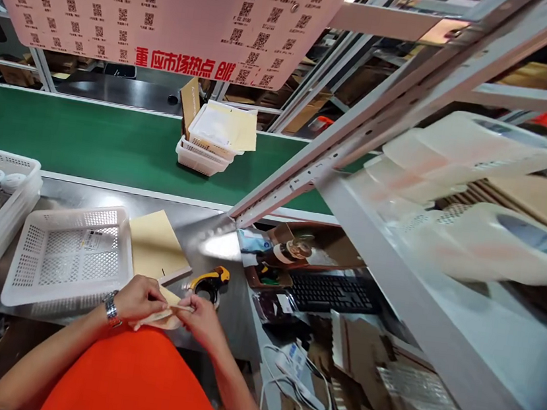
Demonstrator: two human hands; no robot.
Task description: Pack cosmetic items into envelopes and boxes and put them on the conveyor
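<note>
Close to my body at the bench's front edge, my left hand (142, 299) and my right hand (204, 323) pinch a beige paper envelope (167, 320) between them. It looks folded and creased, and my fingers cover part of it. A watch (112, 309) with a metal band is on my left wrist. Just beyond my hands lies a flat yellow envelope (157, 240), beside a white perforated basket (119, 239) with a small label inside. A yellow-and-black tape dispenser (215, 277) lies beyond my right hand.
At left, a white basket (31, 185) holds several lidded jars. Stacked baskets (203, 162) with envelopes stand on the green conveyor (112, 138). At right are a slanted metal post (302, 175), a shelf with tape rolls (485, 144), a keyboard (332, 293) and cardboard (364, 356).
</note>
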